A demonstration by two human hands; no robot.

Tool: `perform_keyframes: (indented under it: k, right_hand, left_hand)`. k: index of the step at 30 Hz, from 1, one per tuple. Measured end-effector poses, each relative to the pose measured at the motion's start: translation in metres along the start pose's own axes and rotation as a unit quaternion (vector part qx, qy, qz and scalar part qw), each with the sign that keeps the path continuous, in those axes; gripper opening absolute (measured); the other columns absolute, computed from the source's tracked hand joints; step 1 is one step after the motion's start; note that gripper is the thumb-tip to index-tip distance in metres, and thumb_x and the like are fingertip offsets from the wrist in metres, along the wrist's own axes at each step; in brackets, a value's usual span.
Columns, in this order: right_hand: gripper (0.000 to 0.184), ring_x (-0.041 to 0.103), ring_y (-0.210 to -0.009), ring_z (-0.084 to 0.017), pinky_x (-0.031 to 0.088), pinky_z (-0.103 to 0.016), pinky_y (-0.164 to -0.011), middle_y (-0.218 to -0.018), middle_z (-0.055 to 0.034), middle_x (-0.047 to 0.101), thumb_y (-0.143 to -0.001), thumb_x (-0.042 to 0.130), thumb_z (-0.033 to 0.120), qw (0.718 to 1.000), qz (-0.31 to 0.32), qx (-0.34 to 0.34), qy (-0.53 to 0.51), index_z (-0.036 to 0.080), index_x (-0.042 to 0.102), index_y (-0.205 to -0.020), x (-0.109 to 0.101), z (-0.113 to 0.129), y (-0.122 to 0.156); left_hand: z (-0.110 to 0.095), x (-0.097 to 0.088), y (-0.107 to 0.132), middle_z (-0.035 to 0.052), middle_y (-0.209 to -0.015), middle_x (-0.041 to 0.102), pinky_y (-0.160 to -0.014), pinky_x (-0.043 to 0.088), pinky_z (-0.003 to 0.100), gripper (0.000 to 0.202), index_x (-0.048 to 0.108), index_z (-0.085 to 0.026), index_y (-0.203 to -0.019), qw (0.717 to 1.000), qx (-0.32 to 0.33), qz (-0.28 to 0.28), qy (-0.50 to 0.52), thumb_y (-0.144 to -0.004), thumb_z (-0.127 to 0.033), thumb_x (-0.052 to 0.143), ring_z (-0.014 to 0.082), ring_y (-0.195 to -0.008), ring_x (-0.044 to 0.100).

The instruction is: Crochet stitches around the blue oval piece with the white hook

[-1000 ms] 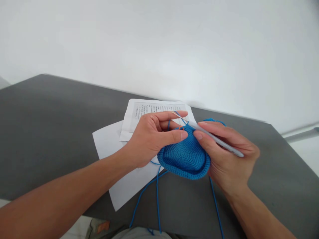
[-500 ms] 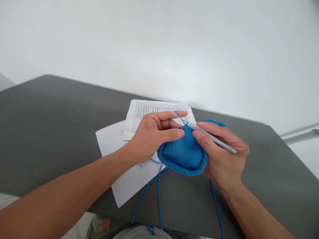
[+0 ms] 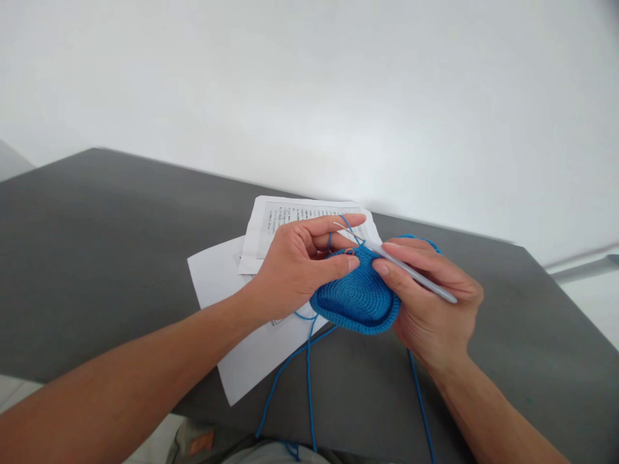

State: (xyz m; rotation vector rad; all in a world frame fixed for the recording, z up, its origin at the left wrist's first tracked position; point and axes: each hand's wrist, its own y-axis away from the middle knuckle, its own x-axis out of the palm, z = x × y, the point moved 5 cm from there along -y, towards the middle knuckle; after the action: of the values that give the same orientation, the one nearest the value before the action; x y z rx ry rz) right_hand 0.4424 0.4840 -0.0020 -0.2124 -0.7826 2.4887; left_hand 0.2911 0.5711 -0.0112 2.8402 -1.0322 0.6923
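A round blue crochet piece [image 3: 360,299] with a raised rim hangs between my two hands. My left hand [image 3: 309,258] pinches its upper left edge between thumb and fingers, index finger stretched out with blue yarn [image 3: 330,241] running over it. Beside that thumb an orange stitch marker [image 3: 349,251] sits on the edge. My right hand [image 3: 435,296] grips a crochet hook [image 3: 420,277] with a grey handle, its thumb also against the piece. The hook's thin metal tip points up left, close to the yarn at the top edge.
Printed paper [image 3: 258,225] and a white sheet [image 3: 207,270] lie under my hands on the dark grey table [image 3: 120,258]. More blue yarn [image 3: 430,243] shows behind my right hand. Strands of yarn trail down over the table's near edge. A white wall [image 3: 309,96] stands behind.
The lower rim of the crochet piece has risen slightly, and the hook's handle end has dipped a little. Both hands keep their grips.
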Motion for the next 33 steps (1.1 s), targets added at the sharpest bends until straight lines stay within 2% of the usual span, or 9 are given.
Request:
perform_keyframes:
  k: [4, 8, 12, 15, 17, 22, 27, 33]
  right_hand:
    - [0.029, 0.070, -0.085, -0.015, 0.053, -0.027, -0.064, -0.098, -0.0001, 0.078, -0.079, 0.086, 0.015, 1.000, 0.009, -0.004, -0.007, 0.036, 0.084, -0.099, 0.001, 0.000, -0.001]
    - [0.027, 0.071, -0.085, -0.017, 0.055, -0.028, -0.065, -0.097, -0.0007, 0.079, -0.079, 0.086, 0.015, 1.000, 0.004, -0.006, 0.007, 0.035, 0.084, -0.097, 0.001, 0.003, -0.001]
    - [0.025, 0.072, -0.080, -0.017, 0.056, -0.029, -0.062, -0.094, -0.0007, 0.080, -0.078, 0.087, 0.016, 0.999, -0.017, -0.011, 0.046, 0.034, 0.085, -0.095, 0.002, 0.006, 0.000]
    - [0.026, 0.074, -0.083, -0.017, 0.057, -0.028, -0.065, -0.094, -0.0001, 0.081, -0.077, 0.087, 0.015, 0.998, -0.032, -0.007, 0.047, 0.034, 0.085, -0.094, 0.002, 0.005, 0.000]
    - [0.026, 0.075, -0.085, -0.016, 0.058, -0.028, -0.069, -0.094, 0.0005, 0.082, -0.078, 0.087, 0.014, 0.999, -0.032, 0.004, 0.034, 0.035, 0.085, -0.094, 0.003, 0.003, 0.001]
    - [0.021, 0.076, -0.085, -0.017, 0.060, -0.030, -0.073, -0.093, -0.0001, 0.083, -0.077, 0.089, 0.019, 0.998, -0.031, 0.061, 0.003, 0.033, 0.085, -0.092, 0.003, -0.003, 0.003]
    - [0.017, 0.076, -0.074, -0.018, 0.062, -0.031, -0.065, -0.085, -0.0016, 0.083, -0.070, 0.093, 0.026, 0.992, -0.059, 0.112, -0.030, 0.028, 0.085, -0.084, 0.003, -0.004, 0.001]
    - [0.018, 0.076, -0.073, -0.018, 0.063, -0.031, -0.064, -0.083, -0.0010, 0.083, -0.067, 0.094, 0.026, 0.990, -0.067, 0.113, -0.044, 0.028, 0.084, -0.081, 0.004, -0.003, -0.001]
  left_hand:
    - [-0.001, 0.000, -0.001, 0.0016, -0.088, 0.078, -0.061, 0.047, 0.020, 0.045, 0.080, -0.020, -0.115, 1.000, 0.015, 0.009, -0.019, -0.071, -0.013, 0.087, 0.0102, -0.070, 0.062]
    - [-0.005, 0.001, 0.000, 0.0018, -0.086, 0.077, -0.063, 0.048, 0.022, 0.045, 0.080, -0.018, -0.114, 1.000, 0.013, -0.006, -0.027, -0.070, -0.014, 0.087, 0.0118, -0.072, 0.063]
    - [-0.010, 0.004, 0.004, -0.0013, -0.080, 0.073, -0.067, 0.049, 0.023, 0.062, 0.074, -0.016, -0.126, 0.997, -0.002, -0.040, -0.068, -0.065, -0.009, 0.086, 0.0124, -0.072, 0.064]
    - [-0.013, 0.007, 0.006, -0.0004, -0.087, 0.075, -0.073, 0.051, 0.024, 0.077, 0.068, -0.014, -0.136, 0.990, 0.009, -0.060, -0.126, -0.061, -0.003, 0.083, 0.0139, -0.079, 0.067]
    - [-0.014, 0.007, 0.007, 0.0012, -0.091, 0.077, -0.076, 0.052, 0.024, 0.078, 0.065, -0.013, -0.139, 0.987, 0.016, -0.073, -0.139, -0.063, -0.004, 0.080, 0.0148, -0.082, 0.068]
    - [-0.015, 0.006, 0.007, 0.0014, -0.084, 0.078, -0.069, 0.052, 0.024, 0.068, 0.070, -0.012, -0.131, 0.988, 0.007, -0.098, -0.117, -0.064, -0.005, 0.079, 0.0147, -0.075, 0.068]
    - [-0.014, 0.005, 0.008, 0.0008, -0.080, 0.078, -0.062, 0.051, 0.022, 0.065, 0.073, -0.012, -0.125, 0.994, -0.006, -0.094, -0.058, -0.061, -0.003, 0.081, 0.0135, -0.069, 0.067]
    - [-0.010, 0.004, 0.008, 0.0018, -0.080, 0.078, -0.062, 0.051, 0.023, 0.054, 0.077, -0.015, -0.117, 0.997, -0.011, -0.075, 0.010, -0.064, -0.010, 0.087, 0.0131, -0.067, 0.067]
